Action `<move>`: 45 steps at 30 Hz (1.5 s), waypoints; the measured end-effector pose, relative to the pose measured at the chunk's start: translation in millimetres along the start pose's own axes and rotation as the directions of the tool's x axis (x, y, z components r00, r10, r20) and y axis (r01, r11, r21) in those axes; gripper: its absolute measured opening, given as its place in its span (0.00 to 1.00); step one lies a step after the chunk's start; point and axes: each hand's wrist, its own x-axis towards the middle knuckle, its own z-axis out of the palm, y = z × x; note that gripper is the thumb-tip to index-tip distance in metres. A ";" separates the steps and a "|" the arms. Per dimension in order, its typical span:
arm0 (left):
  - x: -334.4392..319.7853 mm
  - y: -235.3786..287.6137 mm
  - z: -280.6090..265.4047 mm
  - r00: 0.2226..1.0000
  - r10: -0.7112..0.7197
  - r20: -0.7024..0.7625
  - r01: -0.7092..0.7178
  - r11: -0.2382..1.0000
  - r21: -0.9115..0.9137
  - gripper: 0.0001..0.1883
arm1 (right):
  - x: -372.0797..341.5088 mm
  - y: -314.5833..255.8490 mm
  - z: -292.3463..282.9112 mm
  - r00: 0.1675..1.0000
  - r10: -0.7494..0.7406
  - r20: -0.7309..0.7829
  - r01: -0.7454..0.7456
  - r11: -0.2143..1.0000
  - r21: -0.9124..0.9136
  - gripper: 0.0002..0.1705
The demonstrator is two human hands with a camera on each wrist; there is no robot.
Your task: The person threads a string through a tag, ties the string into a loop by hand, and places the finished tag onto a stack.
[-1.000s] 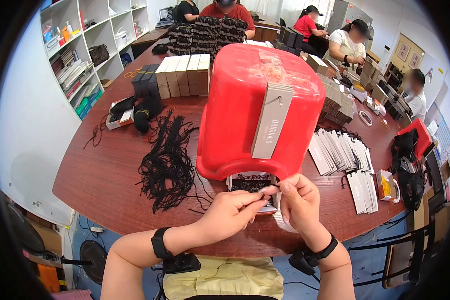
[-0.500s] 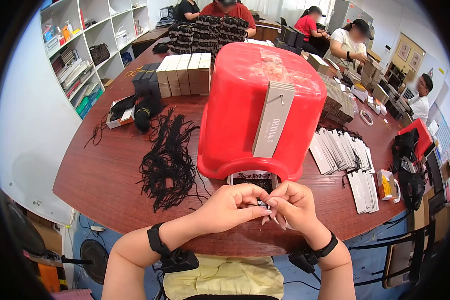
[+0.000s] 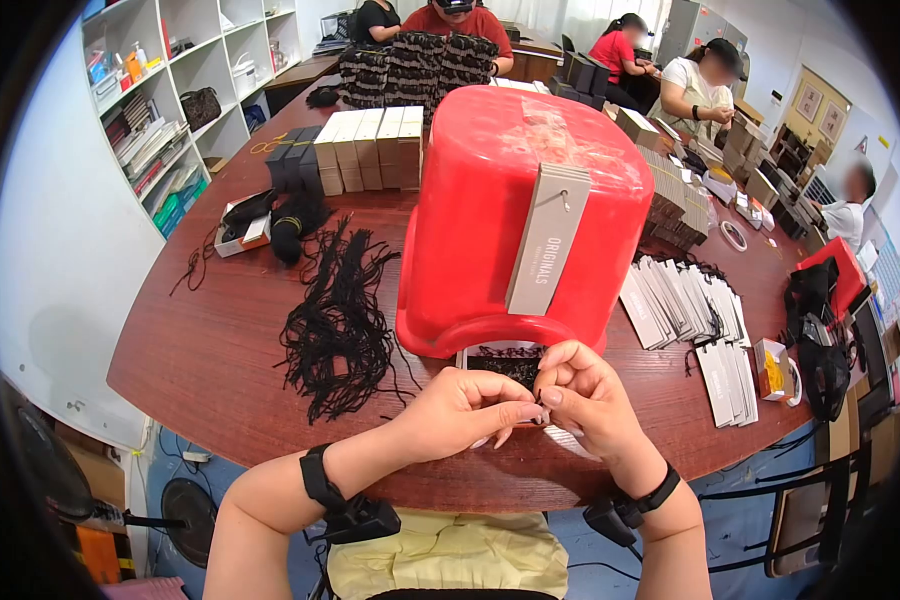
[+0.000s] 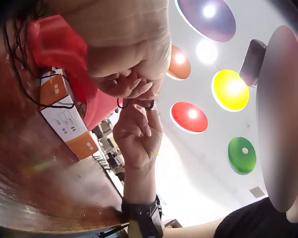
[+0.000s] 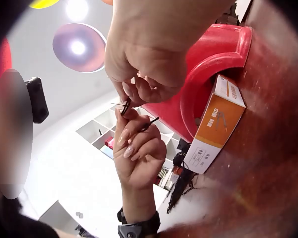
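In the head view my left hand (image 3: 465, 410) and right hand (image 3: 588, 402) meet just in front of an upturned red plastic tub (image 3: 500, 200). Thumb and fingertips of each hand pinch a short piece of black cord (image 5: 125, 105), which loops between them in the wrist views. A thin, straight glint crosses beside the cord in the right wrist view. Behind the hands, under the tub's cut-out edge, stands an open orange-and-white box (image 5: 213, 124) with small black pieces in it. My fingers partly hide the cord in the head view.
A heap of black cords (image 3: 340, 330) lies left of the tub. Grey tags (image 3: 685, 305) with black strings are fanned out on the right, near a small box with yellow contents (image 3: 773, 368). Stacked card blocks (image 3: 368, 150) stand farther back. Several people sit around the table.
My hands have stayed together near the box while the fingers shifted around the cord. The left hand's fingers have changed position, and the right forefinger now lifts away from the pinch.
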 end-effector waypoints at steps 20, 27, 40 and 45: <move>1.2 -9.7 7.4 0.945 0.230 -0.232 -0.156 0.943 0.295 0.05 | 0.2 9.8 3.0 0.874 -0.485 -0.026 0.248 0.492 -0.834 0.07; 4.5 -10.6 2.2 0.983 0.024 -0.180 -0.066 0.970 -0.233 0.07 | -0.9 6.7 9.7 0.796 -0.596 0.104 0.366 0.338 -0.867 0.11; 1.4 -7.8 4.7 0.975 0.111 -0.194 -0.155 0.961 -0.229 0.07 | -2.0 6.9 0.0 0.883 -0.467 -0.040 0.385 0.771 -0.507 0.13; 0.1 -6.0 5.6 0.966 0.149 -0.212 -0.176 0.978 -0.113 0.06 | 0.4 3.8 1.8 0.970 -0.147 -0.195 0.097 0.964 -0.248 0.08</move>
